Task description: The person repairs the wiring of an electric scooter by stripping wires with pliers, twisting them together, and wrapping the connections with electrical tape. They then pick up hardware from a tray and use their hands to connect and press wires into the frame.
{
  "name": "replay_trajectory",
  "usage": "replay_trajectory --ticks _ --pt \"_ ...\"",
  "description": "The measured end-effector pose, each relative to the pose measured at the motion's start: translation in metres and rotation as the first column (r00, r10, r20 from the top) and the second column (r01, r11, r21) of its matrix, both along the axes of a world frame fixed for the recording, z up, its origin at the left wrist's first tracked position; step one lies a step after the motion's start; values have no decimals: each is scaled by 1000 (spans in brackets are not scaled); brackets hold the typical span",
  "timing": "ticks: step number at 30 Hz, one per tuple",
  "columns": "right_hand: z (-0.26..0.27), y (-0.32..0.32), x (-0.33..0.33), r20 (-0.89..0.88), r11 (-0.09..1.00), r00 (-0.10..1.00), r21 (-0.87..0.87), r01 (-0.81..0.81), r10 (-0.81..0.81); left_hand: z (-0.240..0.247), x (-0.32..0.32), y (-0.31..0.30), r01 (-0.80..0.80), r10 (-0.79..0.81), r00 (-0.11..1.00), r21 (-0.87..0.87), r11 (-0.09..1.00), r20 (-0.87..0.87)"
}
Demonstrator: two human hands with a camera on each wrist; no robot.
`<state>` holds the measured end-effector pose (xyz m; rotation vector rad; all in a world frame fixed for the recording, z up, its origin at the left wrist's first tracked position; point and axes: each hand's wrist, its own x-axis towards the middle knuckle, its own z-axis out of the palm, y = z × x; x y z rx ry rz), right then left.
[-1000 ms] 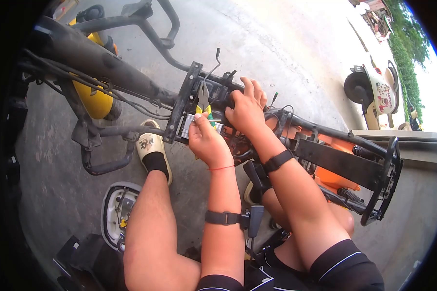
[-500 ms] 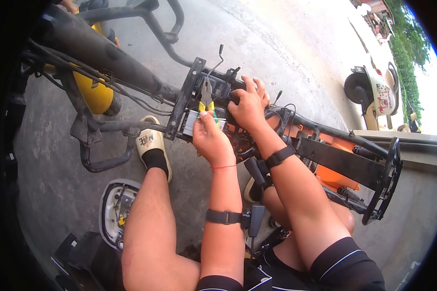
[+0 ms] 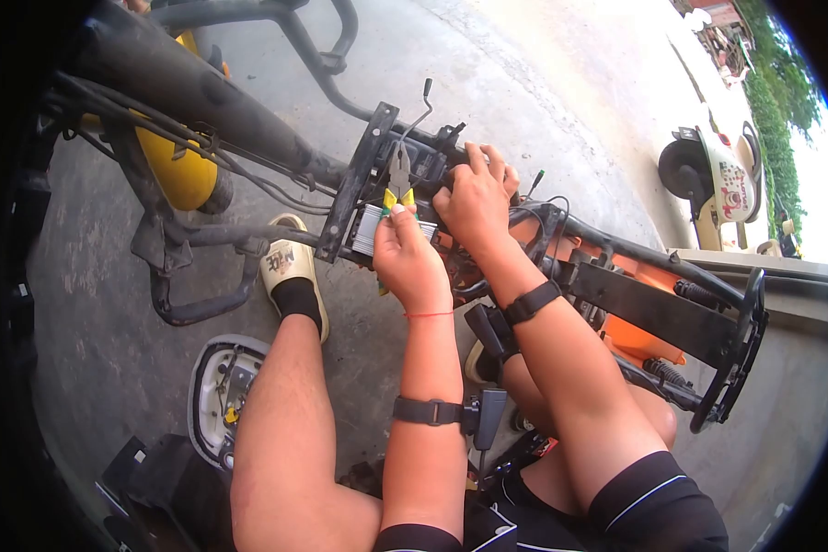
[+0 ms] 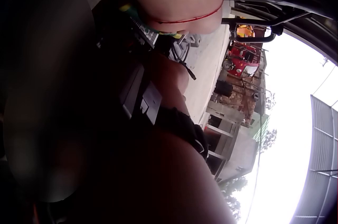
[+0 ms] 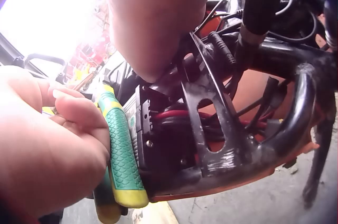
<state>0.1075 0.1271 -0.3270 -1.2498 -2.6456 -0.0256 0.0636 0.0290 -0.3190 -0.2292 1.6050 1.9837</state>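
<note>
In the head view my left hand (image 3: pixel 412 262) grips pliers (image 3: pixel 399 175) with green and yellow handles, their jaws pointing at a thin cable (image 3: pixel 418 124) with a black end. In the right wrist view the handles (image 5: pixel 124 150) run past the left hand's curled fingers (image 5: pixel 79 110), beside a finned metal box (image 5: pixel 132 129). My right hand (image 3: pixel 477 207) rests on the black frame just right of the pliers, fingers bent over it; what its fingertips touch is hidden. The finned box (image 3: pixel 368 230) lies under the left hand.
A black tube frame (image 3: pixel 230 110) with cables crosses the view, its rear rack (image 3: pixel 653 317) at right over orange panels (image 3: pixel 639 340). A white shell (image 3: pixel 213 396) lies on the floor at lower left. A white scooter (image 3: pixel 731 179) stands at upper right.
Both hands and the pliers appear slightly farther right in the head view, along with the frame. Both hands keep much the same pose.
</note>
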Motion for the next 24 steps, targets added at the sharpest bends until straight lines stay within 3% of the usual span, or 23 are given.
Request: replay_trajectory --ticks 14,17,24 --pt "-11 -9 -5 -147 992 988 108 60 -44 -8 1 -1 55 -56 998 -17 998 -41" --pt "-15 -9 -7 -183 993 980 65 96 -83 -8 1 -1 64 -66 996 -27 998 -54" --pt "-11 -12 -4 -141 989 985 92 112 -98 -6 1 -1 64 -64 997 -12 998 -35"
